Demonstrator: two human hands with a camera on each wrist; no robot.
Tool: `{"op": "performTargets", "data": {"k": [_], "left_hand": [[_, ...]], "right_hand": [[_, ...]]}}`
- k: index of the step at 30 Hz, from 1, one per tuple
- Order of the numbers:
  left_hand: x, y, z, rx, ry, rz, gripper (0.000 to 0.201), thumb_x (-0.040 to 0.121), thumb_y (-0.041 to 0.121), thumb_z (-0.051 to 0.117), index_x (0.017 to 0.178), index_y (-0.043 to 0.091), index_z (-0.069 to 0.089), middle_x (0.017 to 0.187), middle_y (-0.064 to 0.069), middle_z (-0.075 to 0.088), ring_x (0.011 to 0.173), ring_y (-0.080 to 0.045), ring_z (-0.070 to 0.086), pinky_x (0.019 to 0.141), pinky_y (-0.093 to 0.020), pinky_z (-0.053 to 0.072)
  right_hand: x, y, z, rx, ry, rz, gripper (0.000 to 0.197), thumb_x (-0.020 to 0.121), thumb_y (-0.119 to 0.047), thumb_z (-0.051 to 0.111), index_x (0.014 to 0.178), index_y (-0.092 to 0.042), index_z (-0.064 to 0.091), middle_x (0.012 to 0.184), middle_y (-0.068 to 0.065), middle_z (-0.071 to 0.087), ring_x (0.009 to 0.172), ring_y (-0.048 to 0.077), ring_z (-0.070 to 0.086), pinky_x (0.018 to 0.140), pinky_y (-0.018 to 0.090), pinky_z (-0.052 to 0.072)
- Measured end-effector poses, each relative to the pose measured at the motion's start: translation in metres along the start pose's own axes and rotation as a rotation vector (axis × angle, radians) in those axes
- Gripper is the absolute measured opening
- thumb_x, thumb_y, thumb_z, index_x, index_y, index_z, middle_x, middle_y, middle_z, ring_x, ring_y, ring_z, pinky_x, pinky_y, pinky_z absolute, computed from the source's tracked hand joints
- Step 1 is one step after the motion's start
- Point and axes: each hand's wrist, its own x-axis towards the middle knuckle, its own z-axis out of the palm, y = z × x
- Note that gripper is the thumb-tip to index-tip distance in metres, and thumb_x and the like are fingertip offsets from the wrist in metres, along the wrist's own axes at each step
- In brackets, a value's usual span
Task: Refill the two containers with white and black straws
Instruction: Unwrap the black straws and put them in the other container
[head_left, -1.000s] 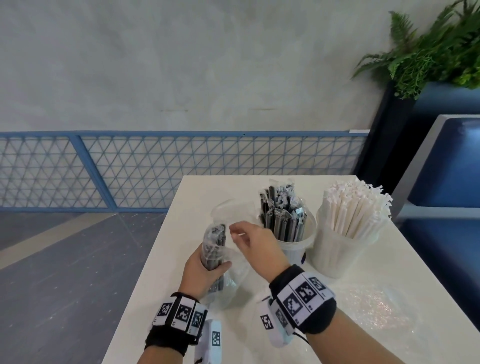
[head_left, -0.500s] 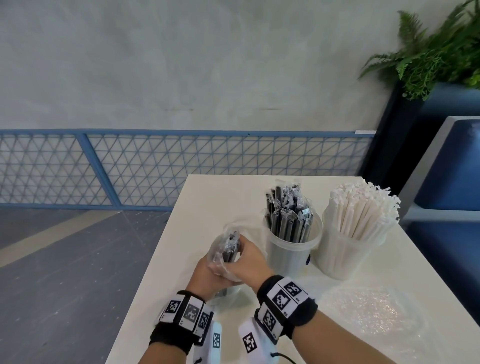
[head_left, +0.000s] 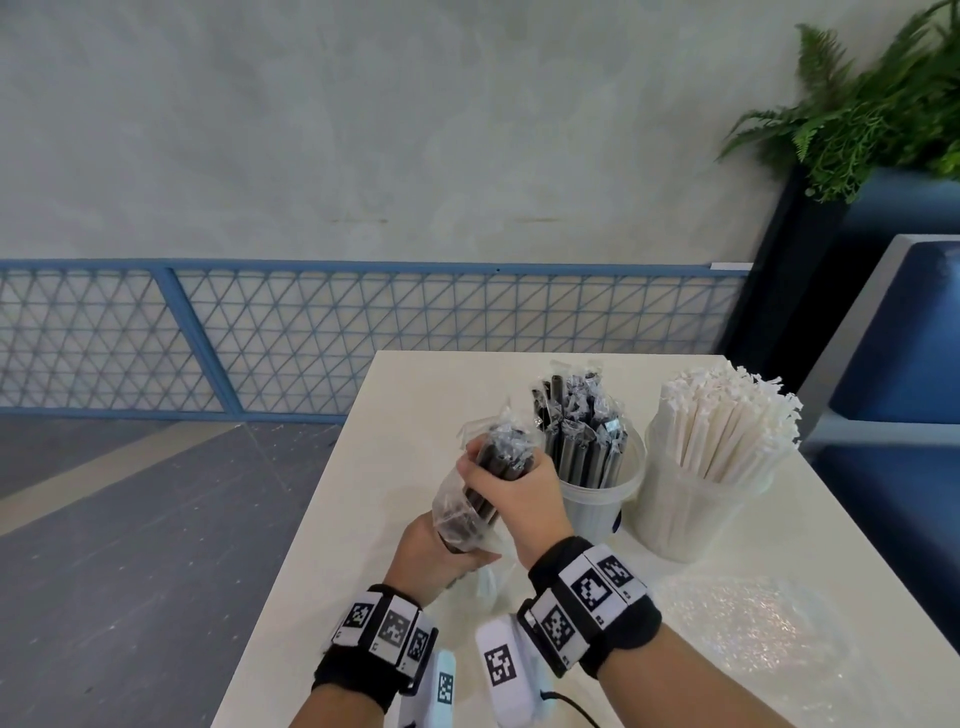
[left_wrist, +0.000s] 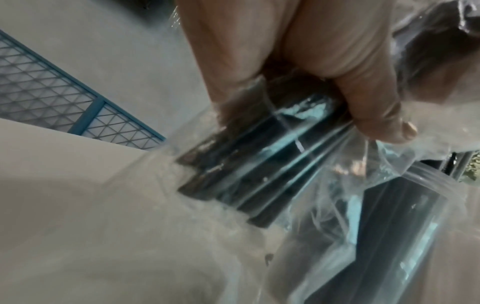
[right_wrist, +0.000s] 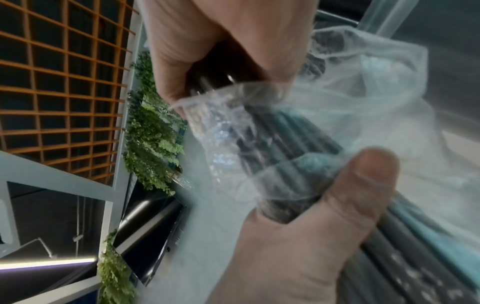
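Bundle of wrapped black straws (head_left: 501, 457) is clenched by right hand (head_left: 511, 488); crinkly clear plastic bag (head_left: 457, 512), gripped by left hand (head_left: 434, 556), should be peeled downward, beside round translucent tub (head_left: 597, 499).

A bunch of black straws (head_left: 503, 457), each in a clear wrapper, sticks halfway out of a thin clear bag (head_left: 457, 512), tilted, above the table near its left edge. Just to the right stands a clear tub (head_left: 592, 506) full of wrapped black straws standing upright. Beside it, closer to the table's right edge, a second tub (head_left: 685, 512) is packed full of white paper-wrapped straws (head_left: 727, 415) that fan out at the top.
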Motion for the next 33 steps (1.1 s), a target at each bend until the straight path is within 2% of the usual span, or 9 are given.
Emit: {"op": "performTargets", "data": {"k": [3,7,11,14,16,19,24,30,33], "left_hand": [[0.000,0.006,0.001,-0.020,-0.006,0.060,0.031,0.066,0.004,0.079,0.053,0.016,0.054,0.034,0.005,0.053,0.030,-0.003,0.045,0.035,-0.017,0.036],[0.005,0.015,0.006,-0.001,-0.056,0.127,0.029,0.070,-0.010,0.063,0.055,0.011,0.053,0.036,-0.001,0.052,0.031,-0.012,0.048,0.041,-0.030,0.041],[0.003,0.009,0.008,-0.051,-0.039,0.108,0.026,0.058,0.008,0.084,0.063,0.020,0.062,0.049,0.007,0.063,0.045,-0.004,0.059,0.048,-0.018,0.046],[0.004,0.000,0.004,-0.132,0.025,0.082,0.032,0.048,0.009,0.090,0.068,0.020,0.067,0.057,0.010,0.070,0.059,0.000,0.066,0.060,-0.016,0.050],[0.007,-0.004,0.002,-0.152,0.064,0.069,0.035,0.036,0.029,0.090,0.062,0.016,0.070,0.059,0.005,0.071,0.062,-0.010,0.067,0.064,-0.024,0.052],[0.012,-0.012,0.001,-0.133,0.123,0.081,0.058,0.031,0.049,0.079,0.072,0.008,0.072,0.075,-0.009,0.073,0.072,-0.023,0.068,0.071,-0.033,0.053],[0.012,-0.009,-0.003,-0.298,0.120,0.043,0.020,0.064,-0.001,0.078,0.071,0.016,0.072,0.061,0.006,0.070,0.062,-0.009,0.063,0.060,-0.013,0.049],[0.021,-0.021,-0.011,-0.365,0.230,0.023,0.016,0.054,0.005,0.076,0.062,0.019,0.072,0.059,0.006,0.070,0.057,-0.008,0.060,0.052,-0.013,0.044],[0.029,-0.030,-0.018,-0.434,0.288,-0.026,0.022,0.040,0.017,0.074,0.061,0.017,0.073,0.071,-0.010,0.068,0.072,-0.022,0.061,0.054,-0.021,0.040]], "right_hand": [[-0.011,-0.006,-0.005,-0.038,-0.071,-0.060,0.046,0.053,-0.029,0.084,0.094,-0.020,0.066,0.088,-0.003,0.071,0.088,0.012,0.068,0.085,0.033,0.055],[-0.024,-0.010,-0.007,-0.281,-0.111,-0.127,0.042,0.064,-0.016,0.083,0.087,-0.035,0.054,0.083,-0.015,0.065,0.079,-0.009,0.063,0.073,0.011,0.052],[-0.016,-0.021,-0.014,-0.165,0.063,-0.109,0.028,0.066,-0.014,0.082,0.086,-0.020,0.063,0.088,0.000,0.070,0.083,0.010,0.068,0.080,0.034,0.058],[-0.010,-0.042,-0.022,-0.008,0.162,-0.176,0.020,0.069,-0.006,0.078,0.079,-0.016,0.064,0.079,-0.002,0.069,0.072,0.003,0.067,0.071,0.022,0.055],[-0.005,-0.054,-0.028,0.026,0.244,-0.225,0.018,0.070,-0.011,0.078,0.083,-0.009,0.065,0.081,0.002,0.071,0.074,0.003,0.068,0.070,0.019,0.054],[0.003,-0.071,-0.037,0.127,0.374,-0.262,0.044,0.065,-0.030,0.079,0.096,-0.001,0.067,0.091,0.011,0.073,0.087,0.022,0.070,0.079,0.038,0.057],[0.011,-0.094,-0.059,0.283,0.430,-0.292,0.032,0.080,-0.008,0.068,0.104,0.011,0.059,0.085,0.011,0.069,0.073,0.016,0.066,0.067,0.032,0.057],[0.011,-0.112,-0.074,0.161,0.456,-0.372,0.031,0.080,-0.006,0.066,0.102,0.015,0.059,0.088,0.016,0.068,0.067,0.009,0.066,0.061,0.023,0.054],[0.016,-0.118,-0.079,0.070,0.545,-0.468,0.038,0.074,-0.017,0.072,0.100,0.009,0.061,0.094,0.019,0.070,0.079,0.017,0.068,0.072,0.028,0.056]]}}
